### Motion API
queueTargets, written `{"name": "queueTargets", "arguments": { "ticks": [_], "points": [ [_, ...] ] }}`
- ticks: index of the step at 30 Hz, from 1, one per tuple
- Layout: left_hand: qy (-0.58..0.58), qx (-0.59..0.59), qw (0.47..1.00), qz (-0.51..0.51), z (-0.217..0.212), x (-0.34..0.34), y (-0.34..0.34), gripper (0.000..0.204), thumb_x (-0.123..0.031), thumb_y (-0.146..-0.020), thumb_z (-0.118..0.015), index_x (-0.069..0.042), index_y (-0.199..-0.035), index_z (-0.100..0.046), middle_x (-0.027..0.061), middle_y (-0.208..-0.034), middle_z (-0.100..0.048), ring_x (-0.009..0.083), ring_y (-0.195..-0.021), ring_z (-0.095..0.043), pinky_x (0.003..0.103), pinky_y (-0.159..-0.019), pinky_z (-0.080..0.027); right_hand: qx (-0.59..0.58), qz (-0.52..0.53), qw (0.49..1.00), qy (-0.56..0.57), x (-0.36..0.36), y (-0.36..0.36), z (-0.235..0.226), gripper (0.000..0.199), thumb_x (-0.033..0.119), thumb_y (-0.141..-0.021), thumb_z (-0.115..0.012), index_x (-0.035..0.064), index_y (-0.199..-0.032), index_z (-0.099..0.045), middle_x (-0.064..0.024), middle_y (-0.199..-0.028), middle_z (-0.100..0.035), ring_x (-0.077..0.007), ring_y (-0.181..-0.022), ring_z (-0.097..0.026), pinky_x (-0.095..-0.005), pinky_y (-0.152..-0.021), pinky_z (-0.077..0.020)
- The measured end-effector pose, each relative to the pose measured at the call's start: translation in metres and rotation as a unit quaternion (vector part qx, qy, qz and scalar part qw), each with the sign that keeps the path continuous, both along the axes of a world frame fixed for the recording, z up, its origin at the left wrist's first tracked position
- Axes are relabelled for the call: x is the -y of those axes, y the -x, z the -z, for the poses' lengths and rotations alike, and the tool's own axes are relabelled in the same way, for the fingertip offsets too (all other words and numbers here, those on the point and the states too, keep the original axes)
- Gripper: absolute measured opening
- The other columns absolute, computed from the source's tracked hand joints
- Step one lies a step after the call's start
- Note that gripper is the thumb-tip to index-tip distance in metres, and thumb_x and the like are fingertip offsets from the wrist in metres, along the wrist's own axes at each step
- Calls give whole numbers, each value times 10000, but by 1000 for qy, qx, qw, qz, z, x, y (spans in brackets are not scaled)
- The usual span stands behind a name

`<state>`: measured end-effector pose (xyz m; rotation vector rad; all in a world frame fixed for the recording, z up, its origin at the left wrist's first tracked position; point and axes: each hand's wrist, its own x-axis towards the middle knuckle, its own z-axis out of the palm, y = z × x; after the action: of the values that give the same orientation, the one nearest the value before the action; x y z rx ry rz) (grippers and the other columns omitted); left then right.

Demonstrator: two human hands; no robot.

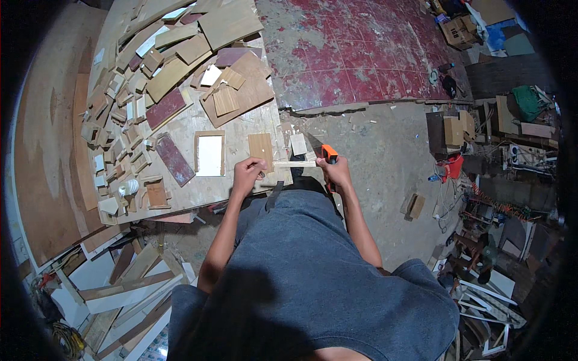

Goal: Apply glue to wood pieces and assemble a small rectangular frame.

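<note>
My right hand (pixel 337 172) is closed round the orange and black handle of a handsaw (pixel 329 151). Its grey blade slants up and to the left. A thin, pale wooden strip (pixel 294 163) spans the gap between my hands at the bench's right edge, its right end against my right fingers. My left hand (pixel 248 173) rests over the bench with curled fingers, close to the strip's left end; what they pinch, if anything, is hidden. Just beyond it lies a small light-brown board (pixel 260 147). Left of that is a wooden frame (pixel 197 154) round a white panel.
Scrap wood blocks (pixel 123 144) crowd the workbench's (pixel 235 135) left side. Larger boards (pixel 230 30) lie at its far end. Across the concrete floor (pixel 385 162), a loose wooden block (pixel 413 206) sits near cables and a red object (pixel 453 168). Offcuts (pixel 129 280) lean at lower left.
</note>
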<state>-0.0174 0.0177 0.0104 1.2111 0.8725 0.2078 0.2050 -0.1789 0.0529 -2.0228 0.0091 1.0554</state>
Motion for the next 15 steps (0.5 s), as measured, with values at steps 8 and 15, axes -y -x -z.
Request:
{"name": "queueTargets", "arguments": {
  "ticks": [8, 15],
  "points": [
    [-95, -2, 995, 2, -10, 14, -13, 124, -52, -828, -759, 13, -924, -716, 49, -762, -702, 64, -646, -617, 209, -594, -499, -38, 16, 998, -44, -4, 2, -1, 223, 165, -828, -766, 67, -730, -591, 16, -568, -526, -85, -410, -422, -292, -384, -306],
    [-203, -66, 977, -7, -22, 19, -20, 90, -91, -878, -713, -1, -888, -707, 19, -696, -646, 63, -623, -576, 227, -579, -488, -54, 13, 998, -36, -6, -1, -6, 183, 161, -836, -762, 70, -763, -622, 24, -590, -533, -74, -444, -431, -283, -406, -316]
  ]
}}
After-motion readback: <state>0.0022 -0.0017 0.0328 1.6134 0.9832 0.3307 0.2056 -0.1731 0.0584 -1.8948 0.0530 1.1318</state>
